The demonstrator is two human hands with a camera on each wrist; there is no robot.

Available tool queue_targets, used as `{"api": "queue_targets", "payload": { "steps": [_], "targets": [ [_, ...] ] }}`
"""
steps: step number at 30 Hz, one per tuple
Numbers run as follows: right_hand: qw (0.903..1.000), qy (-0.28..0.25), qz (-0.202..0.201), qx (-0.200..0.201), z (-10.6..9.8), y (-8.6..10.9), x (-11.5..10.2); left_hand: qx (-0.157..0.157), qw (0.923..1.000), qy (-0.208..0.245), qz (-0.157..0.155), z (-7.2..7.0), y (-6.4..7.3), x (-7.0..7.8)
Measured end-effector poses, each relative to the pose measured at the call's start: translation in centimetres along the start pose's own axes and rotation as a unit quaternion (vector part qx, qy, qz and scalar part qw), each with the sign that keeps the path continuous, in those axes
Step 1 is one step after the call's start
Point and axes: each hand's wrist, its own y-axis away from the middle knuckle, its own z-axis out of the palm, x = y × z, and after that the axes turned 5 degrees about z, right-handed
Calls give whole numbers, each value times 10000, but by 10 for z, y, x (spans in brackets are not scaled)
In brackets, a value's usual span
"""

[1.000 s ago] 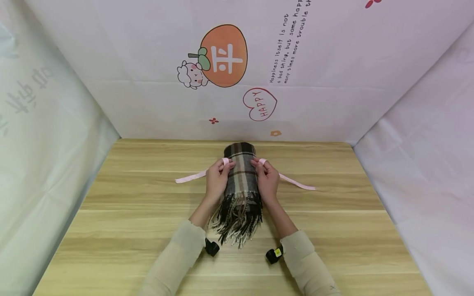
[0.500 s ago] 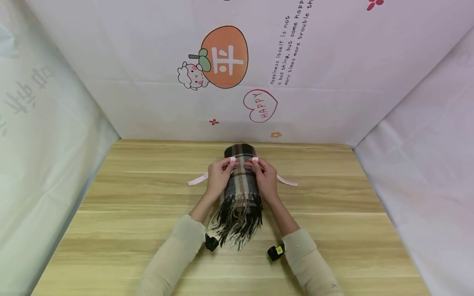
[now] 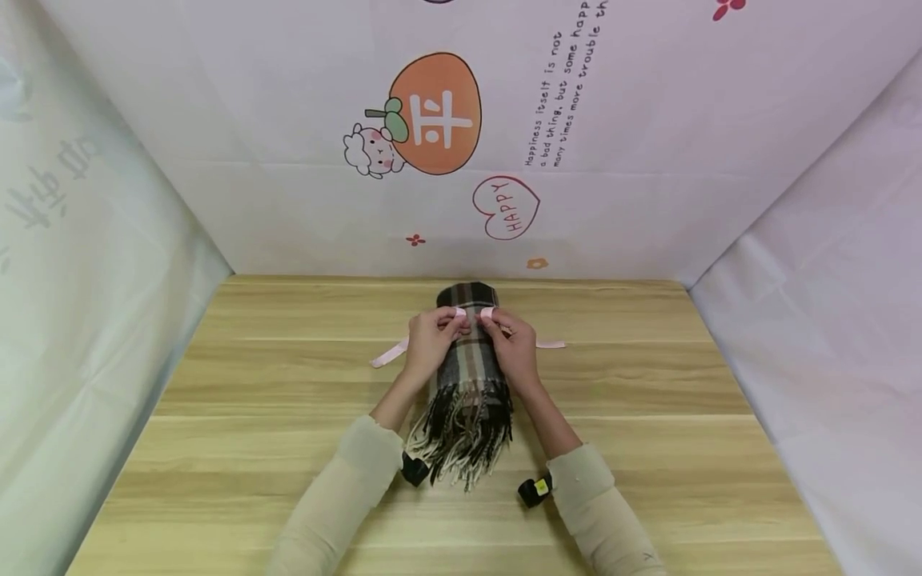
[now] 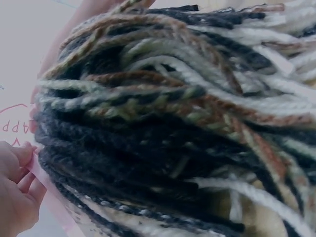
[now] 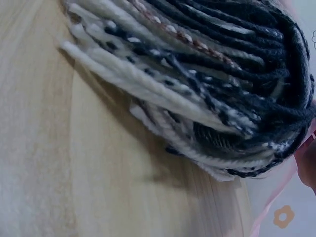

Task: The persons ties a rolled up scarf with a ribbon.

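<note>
The rolled-up scarf (image 3: 468, 356) lies on the worktop (image 3: 216, 448), near the back wall (image 3: 612, 216), with its fringe (image 3: 461, 436) toward the person. The left hand (image 3: 430, 340) pinches a bit of pink ribbon (image 3: 390, 354) over the roll, and so does the right hand (image 3: 515, 346). Each grip is a small pinch with the ribbon in it. There is a little gap between the two bits. The ribbon is thin and looks slippery, so I think one side could slide out if a pinch goes loose. If one hand pulls harder, the roll might turn or the ribbon might go crooked. I can't see whether it goes under the roll. Pulling too hard could squash the soft scarf.
</note>
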Motion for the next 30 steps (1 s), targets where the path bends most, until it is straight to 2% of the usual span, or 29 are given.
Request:
{"api": "queue_targets", "payload": {
  "steps": [3, 11, 15, 24, 30],
  "targets": [
    [9999, -15, 43, 117, 1, -3, 14, -151, 9997, -173, 23, -1, -1, 2],
    [9994, 163, 214, 195, 4, -4, 13, -298, 9929, -1093, 374, 1, -3, 1],
    [9995, 31, 268, 159, 3, -3, 15, -299, 9927, -1131, 282, 1, -3, 0],
    [9992, 215, 130, 309, 6, -3, 14, -280, 9924, -1191, 156, -1, -4, 2],
    [9987, 229, 302, 342, 6, -3, 5, -493, 9900, -1309, 198, -3, -6, 6]
  ]
}}
